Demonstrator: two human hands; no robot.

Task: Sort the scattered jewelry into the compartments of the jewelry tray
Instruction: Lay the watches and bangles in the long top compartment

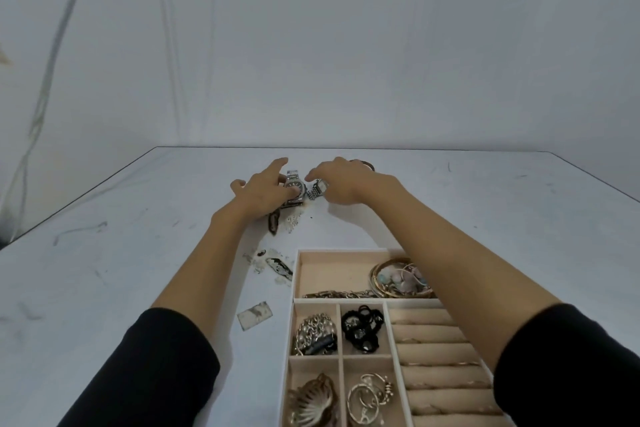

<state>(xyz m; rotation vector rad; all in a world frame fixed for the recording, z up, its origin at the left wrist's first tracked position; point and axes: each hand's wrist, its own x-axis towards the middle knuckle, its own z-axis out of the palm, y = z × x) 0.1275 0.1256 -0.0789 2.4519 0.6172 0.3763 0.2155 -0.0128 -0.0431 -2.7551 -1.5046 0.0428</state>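
Observation:
Both my hands reach to the far middle of the white table. My left hand (pixel 261 188) curls its fingers over a large silver watch (pixel 295 185), with the index finger sticking out straight. My right hand (pixel 343 180) pinches a smaller silver watch (pixel 317 189) just right of the large one. The beige jewelry tray (pixel 332 250) sits near me at the lower right, partly under my right forearm. Its compartments hold gold bangles with beads (pixel 398 278), a silver chain (pixel 314 329), black hair ties (pixel 362 328), a shell-shaped clip (pixel 313 399) and silver hoops (pixel 369 399).
A dark brown piece (pixel 273 222) and a pale glittery piece (pixel 293 220) lie just below my left hand. A dark oblong piece (pixel 280 266) and a small rectangular card (pixel 254 315) lie left of the tray. A dark bangle (pixel 370 165) peeks out behind my right hand.

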